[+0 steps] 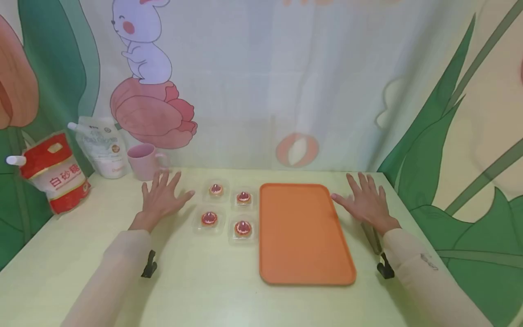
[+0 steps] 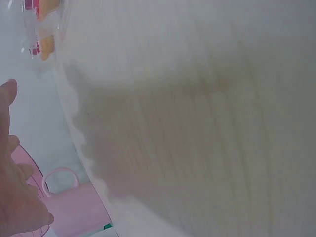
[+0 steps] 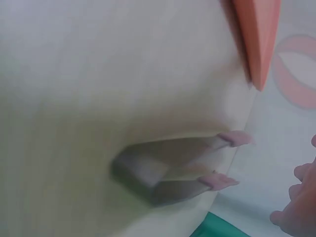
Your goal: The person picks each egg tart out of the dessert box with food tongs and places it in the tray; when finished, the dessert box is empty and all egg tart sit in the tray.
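Note:
My left hand (image 1: 160,199) is held over the left of the table, fingers spread, holding nothing. Just beyond its fingertips in the head view stands a pink mug (image 1: 141,164). To its right are several small tarts (image 1: 243,228) with dark red tops, each in a clear plastic box (image 1: 209,228). My right hand (image 1: 365,203) hovers, fingers spread, beside the far right edge of an orange tray (image 1: 302,236). Partly hidden under the right wrist lies a pair of tongs (image 1: 371,239); the right wrist view shows the tongs (image 3: 168,153) with pinkish tips, their two arms apart.
A red and white bag (image 1: 61,175) and a white spouted pouch (image 1: 104,152) stand at the back left. A printed curtain (image 1: 245,91) with a rabbit and flowers hangs right behind the table (image 1: 204,281).

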`<state>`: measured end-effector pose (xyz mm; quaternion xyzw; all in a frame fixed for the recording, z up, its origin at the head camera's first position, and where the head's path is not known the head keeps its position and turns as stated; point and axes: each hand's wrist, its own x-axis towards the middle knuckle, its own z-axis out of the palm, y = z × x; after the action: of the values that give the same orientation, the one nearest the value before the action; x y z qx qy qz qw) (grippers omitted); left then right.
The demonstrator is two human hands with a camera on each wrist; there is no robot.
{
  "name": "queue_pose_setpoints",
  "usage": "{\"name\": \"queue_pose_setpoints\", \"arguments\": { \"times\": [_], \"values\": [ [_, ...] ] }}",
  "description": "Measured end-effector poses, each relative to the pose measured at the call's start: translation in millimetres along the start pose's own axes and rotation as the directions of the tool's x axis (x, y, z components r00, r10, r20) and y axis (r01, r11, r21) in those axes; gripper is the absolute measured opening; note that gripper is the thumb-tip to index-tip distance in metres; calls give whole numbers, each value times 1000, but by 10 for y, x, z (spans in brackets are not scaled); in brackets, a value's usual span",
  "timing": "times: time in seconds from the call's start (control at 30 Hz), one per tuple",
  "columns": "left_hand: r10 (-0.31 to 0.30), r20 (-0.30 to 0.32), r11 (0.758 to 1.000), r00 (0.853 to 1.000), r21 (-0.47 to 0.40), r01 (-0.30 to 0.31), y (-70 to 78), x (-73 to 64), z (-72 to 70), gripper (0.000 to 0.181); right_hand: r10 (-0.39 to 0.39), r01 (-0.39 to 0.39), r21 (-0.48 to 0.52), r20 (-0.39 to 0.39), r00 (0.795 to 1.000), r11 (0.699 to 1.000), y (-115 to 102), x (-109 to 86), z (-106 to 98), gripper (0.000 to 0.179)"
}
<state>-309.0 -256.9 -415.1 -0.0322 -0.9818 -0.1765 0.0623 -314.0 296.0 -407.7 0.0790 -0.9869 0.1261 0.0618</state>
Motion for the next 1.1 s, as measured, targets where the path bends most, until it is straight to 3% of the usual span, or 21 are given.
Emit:
{"name": "queue_pose_setpoints", "arguments": {
  "times": [0.17,0.33,0.5,0.67,0.9,1.1],
  "values": [
    [18,-5,1000,1000,0,-18,19,32,-19,83,-26,26,33,-8,1000,999,-99,89,-83,99],
    [23,42,1000,999,2,-23,-17,46,-34,82,-47,45,78,18,999,996,-220,160,-63,98],
    [61,74,996,995,-67,-56,-8,101,-89,82,-93,90,112,23,995,990,-367,308,-54,95],
    [117,109,987,987,-119,-103,5,142,-118,83,-140,125,157,84,987,980,-556,444,-44,94],
    [217,150,957,965,-229,-179,15,211,-88,84,-207,174,238,118,971,956,-861,604,73,94],
    [209,180,949,961,-273,-156,36,287,-58,84,-258,182,365,171,951,913,-1156,746,197,105]
  ]
}}
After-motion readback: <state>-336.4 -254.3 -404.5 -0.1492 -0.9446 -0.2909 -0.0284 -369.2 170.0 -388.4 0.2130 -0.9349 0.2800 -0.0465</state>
